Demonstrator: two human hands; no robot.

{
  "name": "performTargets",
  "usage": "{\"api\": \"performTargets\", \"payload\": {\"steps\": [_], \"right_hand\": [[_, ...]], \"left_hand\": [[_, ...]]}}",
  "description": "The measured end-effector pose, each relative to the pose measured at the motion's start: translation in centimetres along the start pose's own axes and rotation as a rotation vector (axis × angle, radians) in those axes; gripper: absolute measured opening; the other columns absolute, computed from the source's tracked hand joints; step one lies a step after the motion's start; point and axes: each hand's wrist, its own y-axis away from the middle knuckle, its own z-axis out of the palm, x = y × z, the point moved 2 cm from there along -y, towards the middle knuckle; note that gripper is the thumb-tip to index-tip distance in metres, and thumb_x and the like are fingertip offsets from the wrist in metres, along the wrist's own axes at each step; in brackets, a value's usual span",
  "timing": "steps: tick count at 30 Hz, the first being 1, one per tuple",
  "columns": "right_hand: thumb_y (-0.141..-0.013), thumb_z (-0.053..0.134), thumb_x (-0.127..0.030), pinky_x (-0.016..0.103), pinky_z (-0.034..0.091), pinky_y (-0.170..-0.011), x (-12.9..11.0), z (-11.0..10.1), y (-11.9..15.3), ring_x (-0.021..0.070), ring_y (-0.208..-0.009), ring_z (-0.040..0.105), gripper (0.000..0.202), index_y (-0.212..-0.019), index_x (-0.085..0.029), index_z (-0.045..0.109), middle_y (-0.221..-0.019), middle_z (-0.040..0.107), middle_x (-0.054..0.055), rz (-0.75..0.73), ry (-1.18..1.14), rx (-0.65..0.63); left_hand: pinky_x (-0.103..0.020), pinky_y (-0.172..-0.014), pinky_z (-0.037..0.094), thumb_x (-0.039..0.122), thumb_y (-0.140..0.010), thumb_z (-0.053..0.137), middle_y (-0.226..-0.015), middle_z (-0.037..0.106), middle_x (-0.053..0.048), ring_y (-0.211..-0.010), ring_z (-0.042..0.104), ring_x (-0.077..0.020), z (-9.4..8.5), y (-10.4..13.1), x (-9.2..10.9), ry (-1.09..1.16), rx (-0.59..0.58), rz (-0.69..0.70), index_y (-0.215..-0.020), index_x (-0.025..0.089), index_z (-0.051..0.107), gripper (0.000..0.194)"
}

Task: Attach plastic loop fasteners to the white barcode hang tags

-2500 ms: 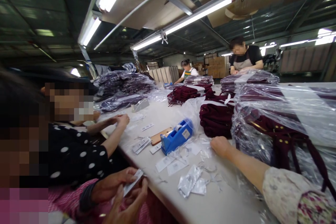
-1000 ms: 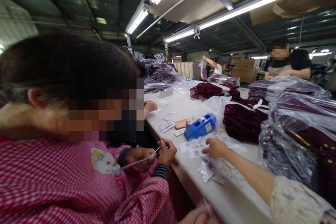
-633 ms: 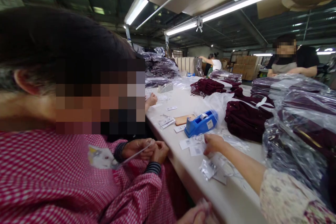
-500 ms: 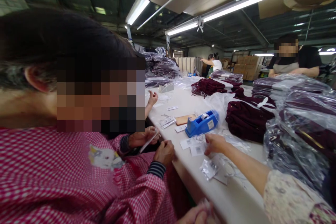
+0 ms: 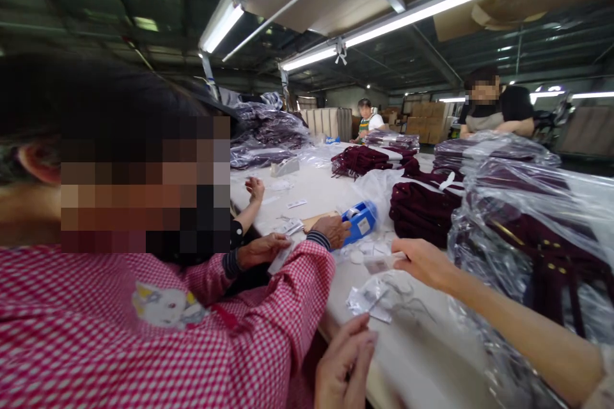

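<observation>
My right hand (image 5: pixel 425 263) reaches over the table from the right, its fingers closed on the edge of a white tag in clear plastic (image 5: pixel 381 262). My left hand (image 5: pixel 343 367) is at the bottom, beside the table's near edge. Its fingers are stretched out and loosely bent, with nothing visible between them. Small clear bags with white tags (image 5: pixel 368 300) and thin strings (image 5: pixel 412 299) lie on the table between my hands. A blue tape dispenser (image 5: pixel 359 225) stands just beyond my right hand.
At left, a co-worker in a red checked top (image 5: pixel 192 345) touches the dispenser with one hand (image 5: pixel 330 230). Folded maroon garments (image 5: pixel 422 211) and plastic-wrapped stacks (image 5: pixel 508 204) line the right. A pale dispenser (image 5: pixel 284 167) stands farther back. Another person (image 5: pixel 496 108) stands behind the stacks.
My right hand has lifted a tag from the pile. My left hand has risen and its fingers have spread. The co-worker's hand has moved to the blue dispenser. The view has shifted right.
</observation>
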Motion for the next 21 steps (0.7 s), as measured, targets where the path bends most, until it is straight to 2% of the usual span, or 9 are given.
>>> {"api": "performTargets", "payload": {"steps": [3,5,7,10,12,14,18,21], "right_hand": [[-0.082,0.059,-0.029,0.024,0.033,-0.059,0.5,-0.2,6.1,0.0155,-0.067,0.056,0.006,-0.083,-0.022,0.060,-0.072,0.063,-0.002,0.070,-0.089,0.022],[-0.081,0.060,-0.030,0.024,0.034,-0.059,0.7,1.2,10.0,0.0152,-0.066,0.056,0.007,-0.081,-0.022,0.059,-0.069,0.062,-0.003,0.113,-0.208,0.027],[-0.080,0.060,-0.026,0.024,0.035,-0.062,0.7,3.2,13.1,0.0158,-0.068,0.056,0.006,-0.077,-0.021,0.058,-0.071,0.063,-0.002,0.132,-0.256,0.021],[-0.081,0.057,-0.022,0.026,0.033,-0.064,0.8,5.4,15.8,0.0162,-0.069,0.055,0.007,-0.075,-0.019,0.057,-0.073,0.063,0.000,0.142,-0.225,0.038],[-0.082,0.056,-0.022,0.026,0.031,-0.062,0.8,5.8,16.3,0.0155,-0.068,0.053,0.010,-0.072,-0.018,0.056,-0.071,0.061,0.000,0.122,-0.219,0.043],[-0.083,0.055,-0.021,0.025,0.030,-0.061,0.8,5.6,16.2,0.0144,-0.066,0.052,0.013,-0.071,-0.018,0.055,-0.069,0.060,-0.001,0.086,-0.238,0.032],[-0.085,0.054,-0.023,0.024,0.027,-0.058,0.9,5.4,15.8,0.0129,-0.064,0.050,0.017,-0.069,-0.018,0.053,-0.067,0.058,-0.002,0.056,-0.275,0.015],[-0.083,0.056,-0.022,0.025,0.025,-0.057,1.1,5.6,15.9,0.0124,-0.062,0.048,0.017,-0.067,-0.018,0.052,-0.064,0.055,-0.003,0.078,-0.269,0.005]], "left_hand": [[-0.042,-0.103,0.044,0.040,-0.084,0.060,-0.145,0.048,-0.007,-0.126,0.051,-0.0322,2.7,0.7,0.5,0.009,-0.035,0.079,-0.077,0.027,0.078,0.024],[-0.044,-0.110,0.036,0.041,-0.084,0.059,-0.154,0.033,-0.003,-0.135,0.040,-0.0324,4.6,2.0,0.4,0.037,-0.066,0.100,-0.074,0.026,0.077,0.025],[-0.048,-0.114,0.026,0.041,-0.086,0.057,-0.158,0.024,-0.001,-0.140,0.032,-0.0313,6.0,3.6,-0.2,0.026,-0.107,0.066,-0.078,0.026,0.077,0.026],[-0.051,-0.115,0.021,0.039,-0.090,0.051,-0.160,0.017,-0.001,-0.142,0.027,-0.0293,7.1,5.5,-1.3,-0.060,-0.150,-0.028,-0.084,0.024,0.075,0.029],[-0.051,-0.115,0.023,0.037,-0.091,0.049,-0.159,0.021,-0.003,-0.141,0.031,-0.0285,7.2,5.9,-1.7,-0.116,-0.152,-0.067,-0.084,0.024,0.074,0.030],[-0.052,-0.113,0.027,0.034,-0.090,0.049,-0.154,0.034,-0.006,-0.136,0.038,-0.0283,7.2,5.8,-1.6,-0.161,-0.147,-0.078,-0.084,0.024,0.074,0.028],[-0.050,-0.107,0.037,0.032,-0.089,0.050,-0.135,0.054,-0.009,-0.124,0.050,-0.0281,6.8,4.5,-0.8,-0.229,-0.126,-0.059,-0.084,0.024,0.074,0.026],[-0.042,-0.097,0.046,0.029,-0.089,0.050,-0.114,0.063,-0.010,-0.108,0.059,-0.0253,6.5,3.4,-0.2,-0.243,-0.156,-0.013,-0.083,0.022,0.074,0.025]]}}
